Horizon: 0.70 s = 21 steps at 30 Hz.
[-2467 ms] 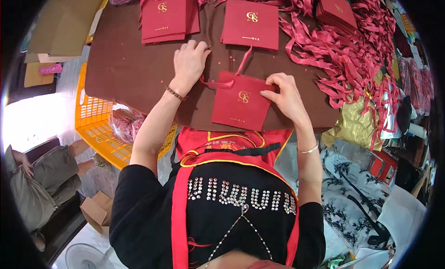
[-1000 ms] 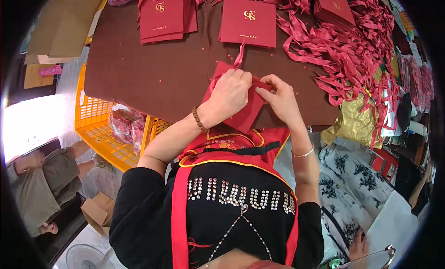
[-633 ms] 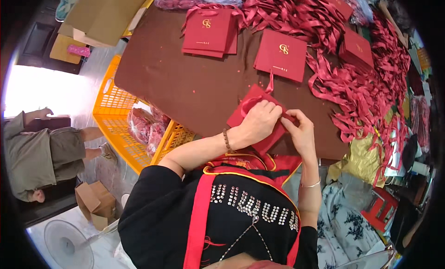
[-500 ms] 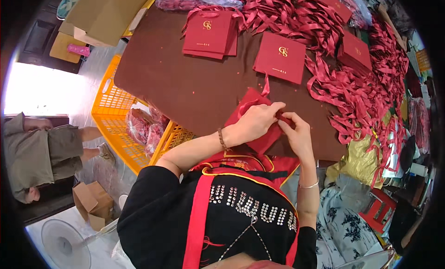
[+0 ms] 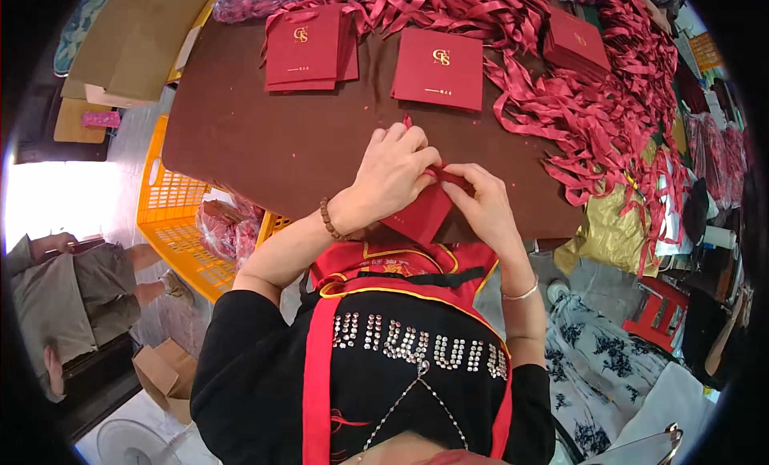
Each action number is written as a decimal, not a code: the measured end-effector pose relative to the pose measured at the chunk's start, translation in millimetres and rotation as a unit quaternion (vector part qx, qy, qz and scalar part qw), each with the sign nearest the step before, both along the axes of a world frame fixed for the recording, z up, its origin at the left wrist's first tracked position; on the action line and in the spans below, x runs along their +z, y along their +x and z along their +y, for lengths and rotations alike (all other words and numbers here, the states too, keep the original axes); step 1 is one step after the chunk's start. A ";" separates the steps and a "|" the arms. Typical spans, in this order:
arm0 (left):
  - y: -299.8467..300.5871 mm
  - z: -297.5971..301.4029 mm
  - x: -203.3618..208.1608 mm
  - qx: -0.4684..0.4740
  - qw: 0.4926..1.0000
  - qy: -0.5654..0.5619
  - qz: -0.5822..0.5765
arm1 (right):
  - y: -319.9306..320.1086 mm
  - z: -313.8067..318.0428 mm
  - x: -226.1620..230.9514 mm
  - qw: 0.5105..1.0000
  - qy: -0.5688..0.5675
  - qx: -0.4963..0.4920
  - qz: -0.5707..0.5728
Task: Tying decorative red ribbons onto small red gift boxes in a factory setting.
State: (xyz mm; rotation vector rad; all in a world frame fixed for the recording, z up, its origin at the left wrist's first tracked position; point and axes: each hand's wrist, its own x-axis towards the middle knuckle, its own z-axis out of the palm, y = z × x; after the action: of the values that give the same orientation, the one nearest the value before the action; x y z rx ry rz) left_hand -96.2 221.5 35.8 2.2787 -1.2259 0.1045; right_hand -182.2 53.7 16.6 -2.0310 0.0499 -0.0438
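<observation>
Presently, the left hand [image 5: 392, 177] and right hand [image 5: 483, 205] both pinch a flat dark-red paper bag [image 5: 420, 218] at the near edge of the brown cloth-covered table [image 5: 256, 136], the left hiding much of it. Beyond lie stacked red bags [image 5: 437, 70]; glossy red ribbons [image 5: 553, 112] heap rightward.

Look at that black shirt [image 5: 376, 386], short-sleeved, silvery studs [image 5: 399, 342] sparkling across its chest above a dangling beaded chain [image 5: 388, 410], while a red apron [image 5: 318, 377] flashes yellow piping [image 5: 424, 290], and a brown beaded bracelet [image 5: 328, 218] meets a slim silvery bangle [image 5: 521, 295] opposite!
</observation>
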 end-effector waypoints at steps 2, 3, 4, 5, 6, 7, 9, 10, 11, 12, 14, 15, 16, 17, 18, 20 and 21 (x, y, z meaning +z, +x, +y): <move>0.0 1.0 -1.5 -0.002 1.000 0.006 -0.028 | -0.8 1.6 2.8 1.000 0.004 -0.001 0.002; 0.5 2.0 -5.3 -0.002 1.000 0.006 -0.027 | -0.8 2.4 4.1 1.000 0.007 -0.001 0.003; 1.6 2.9 -9.0 -0.014 1.000 0.017 -0.019 | 0.1 2.8 5.2 1.000 0.008 -0.001 0.003; 2.0 3.6 -11.7 -0.025 0.999 0.027 -0.010 | 1.2 3.2 6.4 1.000 -0.013 -0.006 0.021; 1.5 3.9 -13.6 -0.024 0.999 0.027 -0.010 | 2.4 3.5 6.8 0.999 -0.033 -0.010 0.039; 0.4 3.0 -15.0 -0.023 0.999 0.024 -0.016 | 2.9 3.2 3.2 0.999 -0.034 -0.012 0.039; -0.1 2.7 -15.0 -0.023 0.999 0.021 -0.022 | 3.3 3.2 -8.0 0.998 -0.045 -0.018 -0.028; 0.7 3.9 -14.0 -0.030 1.000 0.005 0.002 | 3.1 2.9 -8.7 0.998 -0.045 -0.018 -0.027; 1.8 5.6 -12.8 -0.038 0.999 -0.010 0.026 | 2.5 2.7 -9.2 0.998 -0.047 -0.015 -0.030; 10.3 8.0 -12.7 -0.052 0.989 0.001 0.140 | 2.2 2.6 -9.8 0.998 -0.050 -0.011 -0.033; 25.7 9.9 -8.3 -0.029 0.952 0.031 0.302 | 1.4 5.9 -11.8 0.997 -0.052 -0.010 -0.053; 33.5 8.5 -7.7 -0.016 0.926 0.086 0.367 | 1.3 7.8 -13.4 0.996 -0.054 -0.010 -0.073; 38.8 8.0 -10.7 -0.035 0.920 0.096 0.379 | 2.2 9.4 -15.6 0.996 -0.053 -0.007 -0.073; 42.7 7.1 -12.5 -0.054 0.913 0.107 0.390 | 3.3 11.1 -18.1 0.995 -0.066 -0.008 -0.075; 47.1 6.1 -13.0 -0.050 0.913 0.106 0.390 | 4.5 12.8 -19.6 0.994 -0.078 -0.009 -0.076; 52.5 -2.5 -7.2 -0.060 0.859 0.136 0.490 | 3.8 11.4 -19.5 0.993 -0.088 -0.011 -0.077; 52.9 -5.4 -7.4 -0.060 0.859 0.137 0.490 | 3.3 10.6 -19.6 0.992 -0.099 -0.013 -0.079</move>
State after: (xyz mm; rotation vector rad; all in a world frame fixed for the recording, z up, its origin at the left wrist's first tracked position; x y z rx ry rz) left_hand -43.3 216.2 28.3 1.9655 -0.8148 -1.1958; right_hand -178.9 64.2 -3.0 -2.2178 -0.0296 -0.2340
